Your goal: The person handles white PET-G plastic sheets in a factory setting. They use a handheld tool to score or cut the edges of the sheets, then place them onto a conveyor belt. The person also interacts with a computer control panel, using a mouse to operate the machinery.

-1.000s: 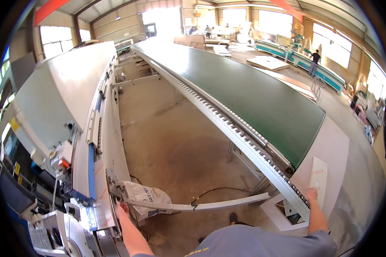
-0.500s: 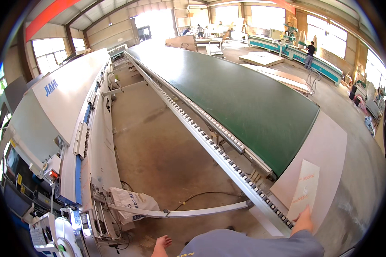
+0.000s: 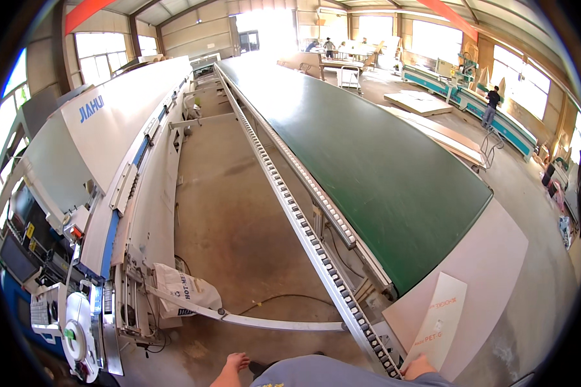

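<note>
At the lower right, my right hand (image 3: 419, 367) grips the near end of a narrow pale panel (image 3: 438, 322) with orange printing. This panel lies over a larger pale pinkish board (image 3: 481, 277) beside the near end of a green conveyor belt (image 3: 381, 174). My left hand (image 3: 237, 361) hangs in front of me at the bottom, fingers loosely bent and holding nothing. Close to my right hand runs the near end of a metal roller rail (image 3: 303, 226).
A long white machine (image 3: 119, 109) stands on the left, with a round white reel (image 3: 77, 329) at its near end. A white sack (image 3: 184, 290) sits by a curved metal bar (image 3: 271, 322). A person (image 3: 492, 103) stands at a teal machine (image 3: 510, 122) far right.
The view has turned, shifting the scene rightward at the top. My right hand and the narrow panel are now lower and further left in view, nearer me. My left hand has moved slightly left.
</note>
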Demonstrator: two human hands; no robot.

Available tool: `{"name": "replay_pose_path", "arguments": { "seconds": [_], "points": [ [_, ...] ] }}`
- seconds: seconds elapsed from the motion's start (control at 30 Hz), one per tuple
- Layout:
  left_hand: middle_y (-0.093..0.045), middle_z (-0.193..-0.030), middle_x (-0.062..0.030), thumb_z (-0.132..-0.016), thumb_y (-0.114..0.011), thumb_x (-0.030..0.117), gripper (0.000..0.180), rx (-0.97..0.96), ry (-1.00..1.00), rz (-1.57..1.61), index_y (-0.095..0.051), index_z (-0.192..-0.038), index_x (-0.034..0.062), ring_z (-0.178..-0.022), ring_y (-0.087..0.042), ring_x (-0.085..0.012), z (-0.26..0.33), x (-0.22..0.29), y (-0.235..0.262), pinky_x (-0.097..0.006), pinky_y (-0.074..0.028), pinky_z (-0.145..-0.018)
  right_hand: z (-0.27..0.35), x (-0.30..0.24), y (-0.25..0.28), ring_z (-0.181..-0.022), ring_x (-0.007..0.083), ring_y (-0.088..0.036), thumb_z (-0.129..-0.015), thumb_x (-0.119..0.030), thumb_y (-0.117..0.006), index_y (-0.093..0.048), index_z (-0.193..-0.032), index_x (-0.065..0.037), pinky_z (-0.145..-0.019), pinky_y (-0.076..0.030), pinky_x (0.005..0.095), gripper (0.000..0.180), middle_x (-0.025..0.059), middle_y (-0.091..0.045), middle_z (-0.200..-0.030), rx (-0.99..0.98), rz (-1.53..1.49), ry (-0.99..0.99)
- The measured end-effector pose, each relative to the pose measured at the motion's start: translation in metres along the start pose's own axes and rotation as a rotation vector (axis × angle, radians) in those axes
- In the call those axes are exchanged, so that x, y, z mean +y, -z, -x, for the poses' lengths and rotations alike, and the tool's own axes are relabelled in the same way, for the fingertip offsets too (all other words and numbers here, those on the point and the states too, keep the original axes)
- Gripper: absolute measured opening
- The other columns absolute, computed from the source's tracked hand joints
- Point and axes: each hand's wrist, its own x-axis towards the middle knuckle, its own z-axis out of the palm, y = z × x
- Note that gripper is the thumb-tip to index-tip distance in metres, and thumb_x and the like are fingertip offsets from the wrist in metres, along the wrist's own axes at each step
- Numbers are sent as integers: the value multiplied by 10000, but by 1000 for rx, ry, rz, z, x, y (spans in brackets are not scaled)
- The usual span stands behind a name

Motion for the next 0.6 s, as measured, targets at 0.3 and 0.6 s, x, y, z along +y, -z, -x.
{"name": "replay_pose_path", "arguments": {
  "seconds": [0.3, 0.6],
  "points": [
    [-688, -993, -170, -946, -583, 170, 267, 16, 11, -27, -566, -1164, 15, -741, -673, -260, 2, 8, -2, -385, -559, -603, -8, -8, 6, -1071, 325, -597, -884, -332, -640, -504, -1323, -64, -891, -499, 429, 532, 149, -598, -1250, -27, 25, 14],
    [-676, -904, -149, -932, -591, 142, 185, 31, -83, -17, -601, -1069, 18, -661, -654, -241, 6, 28, -17, -370, -530, -554, -10, 0, 12, -1012, 321, -622, -873, -306, -661, -528, -1284, -39, -847, -528, 426, 508, 159, -622, -1199, -74, 35, 66]
  ]
}}
